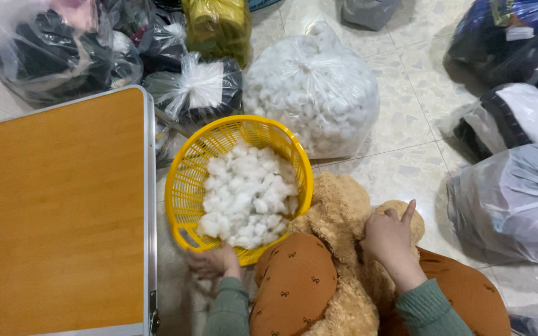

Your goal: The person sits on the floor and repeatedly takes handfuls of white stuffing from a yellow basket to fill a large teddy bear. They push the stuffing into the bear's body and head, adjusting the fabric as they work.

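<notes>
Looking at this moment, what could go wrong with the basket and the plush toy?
The left hand holds only the rim of the yellow basket, which is tilted, so white stuffing might spill on the floor. The right hand presses the tan plush toy on the lap; it might slide off the knee.

A tan plush bear (337, 218) of curly, fuzzy fabric lies across the person's lap between the knees, its rounded head end pointing toward the tiled floor and pressing against the rim of a round yellow plastic basket (188, 180). The basket has slotted walls, sits tilted on the floor just beside the bear, and is roughly half full of loose white stuffing tufts (247, 193). The tufts are heaped toward the side of the basket nearest the bear.
</notes>
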